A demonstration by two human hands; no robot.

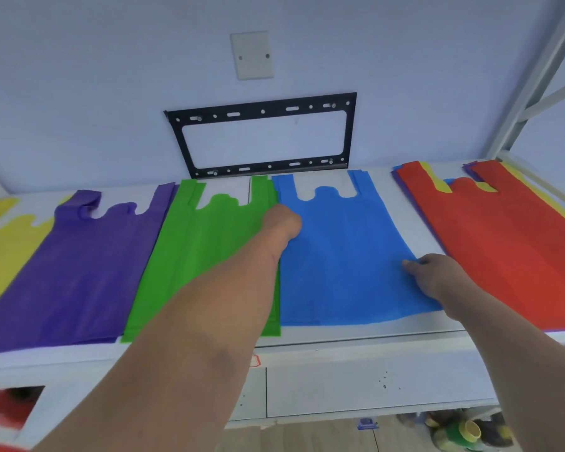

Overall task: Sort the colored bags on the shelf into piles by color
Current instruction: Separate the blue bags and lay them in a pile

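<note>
five bag piles (343,256), two hands (282,223)

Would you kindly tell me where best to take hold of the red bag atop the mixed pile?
Probably by a handle loop at the far end of the red bag, reaching from the front: it lies flat, and the loops give a free edge to pinch.

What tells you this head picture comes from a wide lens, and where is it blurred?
Head view: the shelf front edge bows and the metal upright leans inward; the yellow bag and lower left corner smear; light is flat, with no glare.
</note>
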